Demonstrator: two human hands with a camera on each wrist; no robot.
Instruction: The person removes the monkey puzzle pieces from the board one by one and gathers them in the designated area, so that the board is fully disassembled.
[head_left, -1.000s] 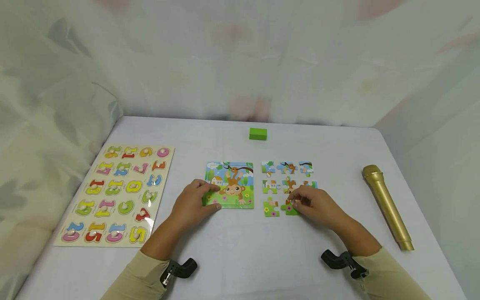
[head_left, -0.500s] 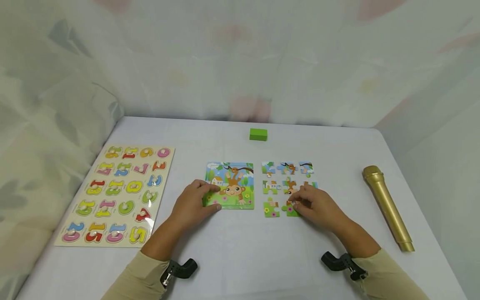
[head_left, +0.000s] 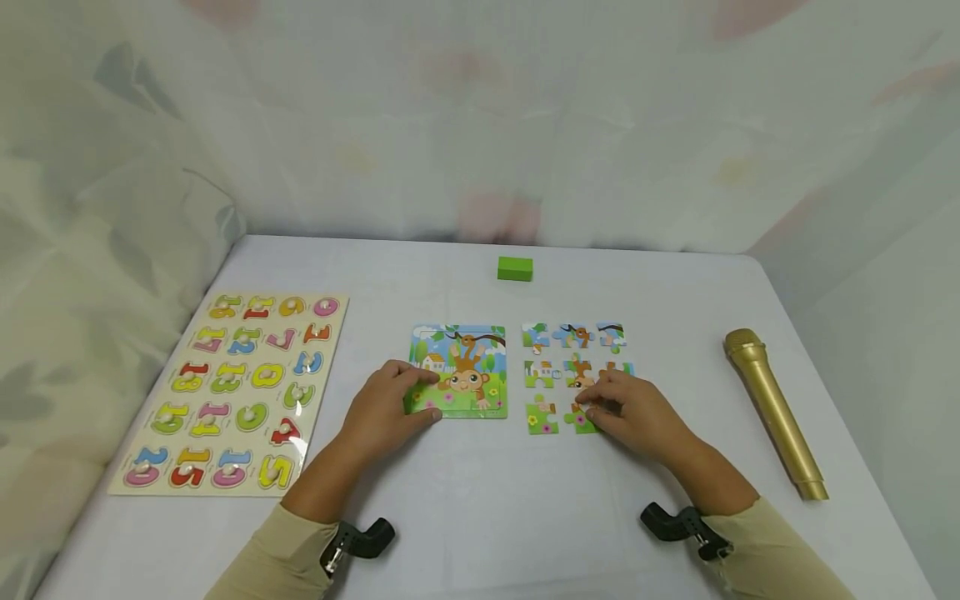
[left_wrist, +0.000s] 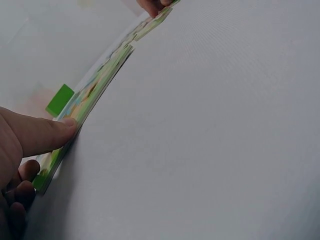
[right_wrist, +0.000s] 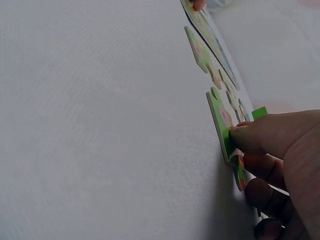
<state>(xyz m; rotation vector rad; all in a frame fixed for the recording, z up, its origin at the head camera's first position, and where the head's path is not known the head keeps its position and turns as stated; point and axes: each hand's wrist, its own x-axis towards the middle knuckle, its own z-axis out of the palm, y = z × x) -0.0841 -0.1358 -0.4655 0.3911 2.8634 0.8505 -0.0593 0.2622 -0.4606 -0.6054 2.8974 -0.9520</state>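
Note:
A monkey picture puzzle board (head_left: 467,367) lies flat mid-table. My left hand (head_left: 382,408) rests at its left side, thumb and index finger touching the board; in the left wrist view the thumb (left_wrist: 47,132) lies over its edge. To the right, loose jigsaw pieces of the same picture lie in rows, among them a house piece (head_left: 539,373) and a branch piece (head_left: 612,336). My right hand (head_left: 637,408) rests over the lower right pieces and hides some. Its thumb touches a green flower piece (right_wrist: 217,112) lying flat, the other fingers loosely bent beside it.
A number peg board (head_left: 232,387) lies at the left of the white table. One green block (head_left: 515,269) sits near the back edge. A gold microphone (head_left: 776,417) lies at the right. Draped cloth (head_left: 480,125) closes off the back and sides.

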